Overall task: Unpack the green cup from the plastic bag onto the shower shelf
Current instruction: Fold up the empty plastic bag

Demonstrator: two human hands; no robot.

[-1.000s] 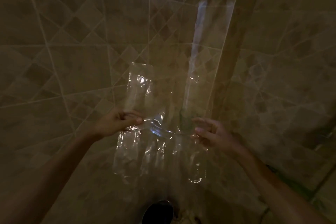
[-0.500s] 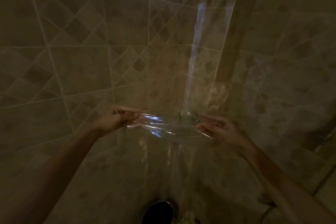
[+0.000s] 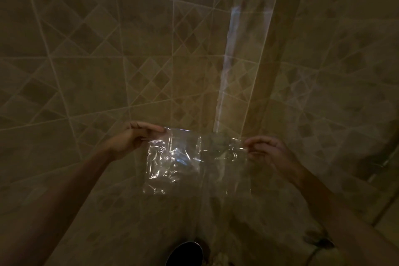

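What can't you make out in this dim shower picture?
- Green cup: none visible in the head view; the bag looks empty, though darkness and glare blur it.
- Shelf: not discernible in the gloom.
- Dark round object: cut off by the bottom edge.
- Right hand fingertips: blurred.

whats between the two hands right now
In the head view, the clear plastic bag spans between the left hand and the right hand, each pinching an upper corner.

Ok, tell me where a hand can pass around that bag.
The left hand and right hand pinch the bag's top corners. Free room: below its bottom edge, above the dark round object, and over the top edge, before the tiled wall. Crowded at both corners.
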